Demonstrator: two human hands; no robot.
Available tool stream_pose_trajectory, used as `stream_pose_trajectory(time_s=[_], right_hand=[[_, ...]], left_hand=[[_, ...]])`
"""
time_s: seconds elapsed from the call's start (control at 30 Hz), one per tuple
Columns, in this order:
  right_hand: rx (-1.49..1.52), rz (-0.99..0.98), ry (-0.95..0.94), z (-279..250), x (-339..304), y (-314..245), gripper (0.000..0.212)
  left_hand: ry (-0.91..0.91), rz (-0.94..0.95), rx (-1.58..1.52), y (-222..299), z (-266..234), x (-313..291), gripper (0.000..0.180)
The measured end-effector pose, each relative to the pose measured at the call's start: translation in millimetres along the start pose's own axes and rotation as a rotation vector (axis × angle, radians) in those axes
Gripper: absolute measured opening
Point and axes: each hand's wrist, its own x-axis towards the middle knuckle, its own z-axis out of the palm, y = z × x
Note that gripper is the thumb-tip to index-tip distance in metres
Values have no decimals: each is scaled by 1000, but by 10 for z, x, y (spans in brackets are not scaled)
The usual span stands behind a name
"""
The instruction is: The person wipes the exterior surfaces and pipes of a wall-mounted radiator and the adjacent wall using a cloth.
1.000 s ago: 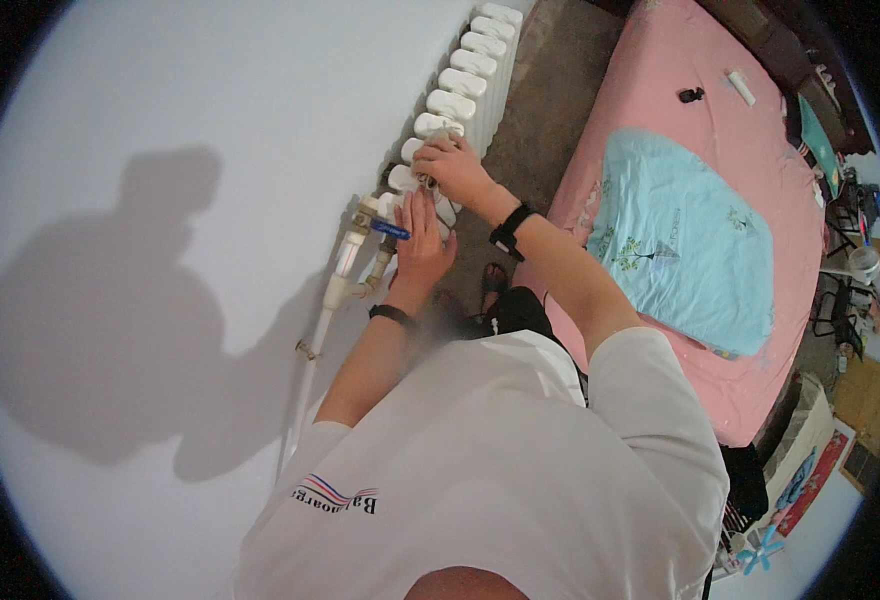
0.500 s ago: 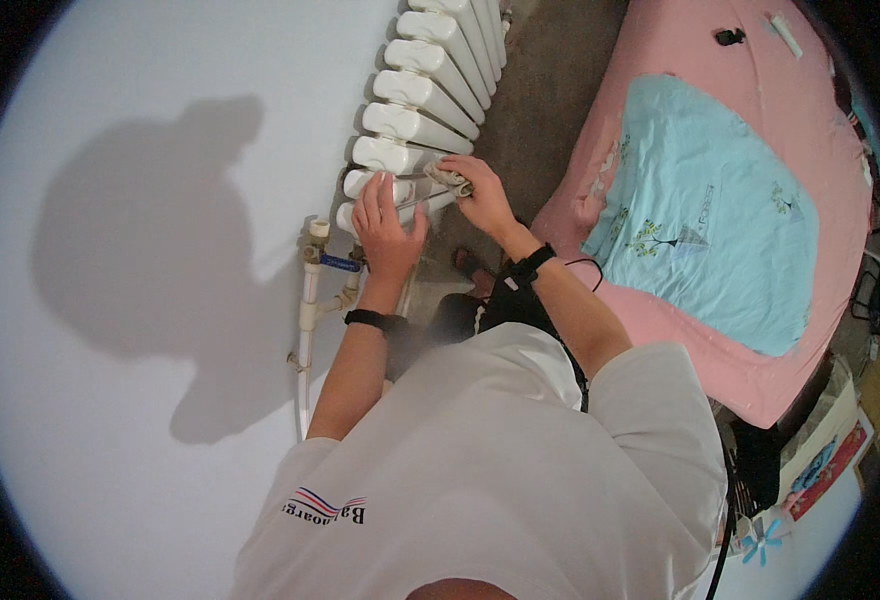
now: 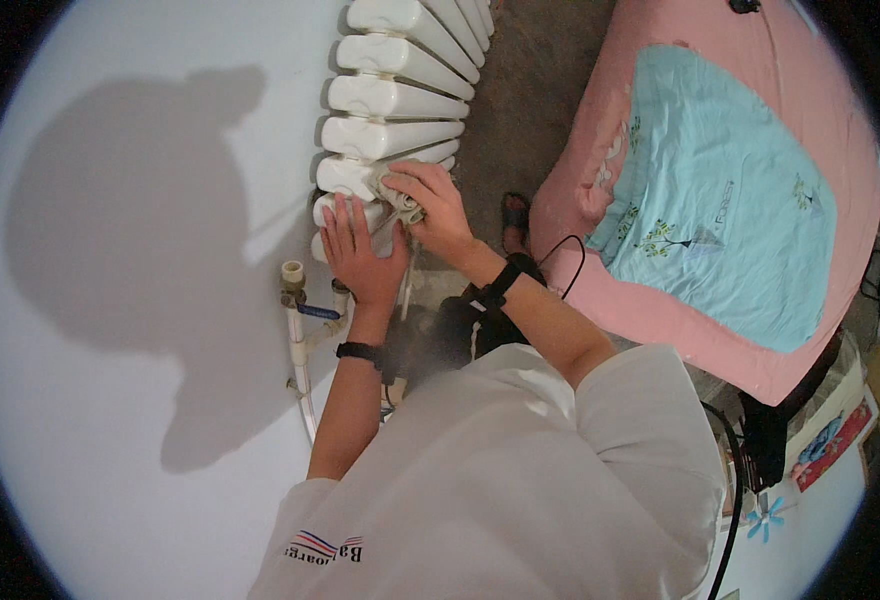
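A white sectioned radiator [image 3: 390, 98] runs along the wall ahead of me. My left hand [image 3: 365, 268] lies on its nearest sections with the fingers stretched out and slightly apart, holding nothing. Close beside it, my right hand [image 3: 438, 212] has its fingers closed over a crumpled, greyish-beige cloth [image 3: 400, 198]. The cloth is pressed on the top of a radiator section, partly hidden under the fingers. Black bands circle both my wrists.
White pipes [image 3: 300, 350] with a blue-handled valve [image 3: 318, 312] rise by the wall, left of my left forearm. To the right stands a bed with a pink cover [image 3: 650, 300] and a light-blue cloth [image 3: 720, 220] on it. Dark floor [image 3: 535, 90] lies between.
My right hand has moved left with the cloth, from the radiator's outer side onto its top, nearer my left hand. The view has shifted a little; my left hand stays on the radiator.
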Motion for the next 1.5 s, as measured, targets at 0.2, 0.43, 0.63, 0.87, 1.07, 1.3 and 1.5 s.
stream_pose_trajectory(time_s=[0.2, 0.43, 0.63, 0.87, 1.07, 1.3, 1.5], right_hand=[[25, 104, 20, 94, -162, 410, 49], [74, 243, 106, 251, -278, 742, 44], [-1, 275, 87, 263, -275, 699, 47], [142, 94, 107, 161, -166, 133, 52], [148, 102, 91, 136, -113, 177, 51], [132, 250, 133, 313, -252, 776, 48], [89, 420, 158, 473, -376, 1389, 40]], left_hand=[[-20, -14, 9, -15, 1, -22, 68], [-50, -1, 12, -71, 24, -60, 66], [-44, 25, 22, -78, 19, -47, 66], [-3, 26, 20, -78, 51, -52, 67], [-16, 41, 13, -73, 22, -25, 67], [-16, 26, 16, -48, 31, -32, 63], [-27, 60, 24, -70, -22, -15, 64]])
